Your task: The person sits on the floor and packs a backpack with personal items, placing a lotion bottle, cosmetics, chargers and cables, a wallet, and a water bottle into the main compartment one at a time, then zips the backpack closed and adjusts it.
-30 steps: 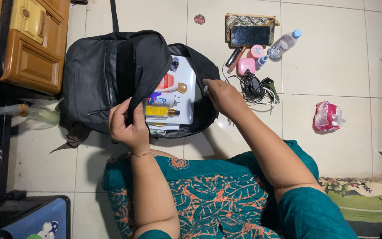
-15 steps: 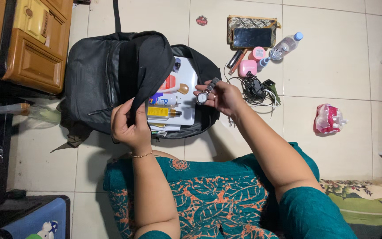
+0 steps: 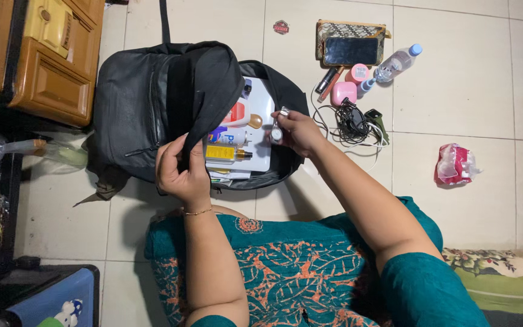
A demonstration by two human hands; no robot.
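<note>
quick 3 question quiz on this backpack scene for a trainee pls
1. True or false: the left hand holds back the flap of the black backpack.
2. What does the right hand hold over the open bag? A) a small silvery item B) the pink pouch C) the water bottle
3. Fill in: the dark phone lies on a patterned ____ on the tiled floor.

Key: 1 true. 2 A; exactly what kind of item is too small to tell. 3 wallet; the clear water bottle lies to its right.
</note>
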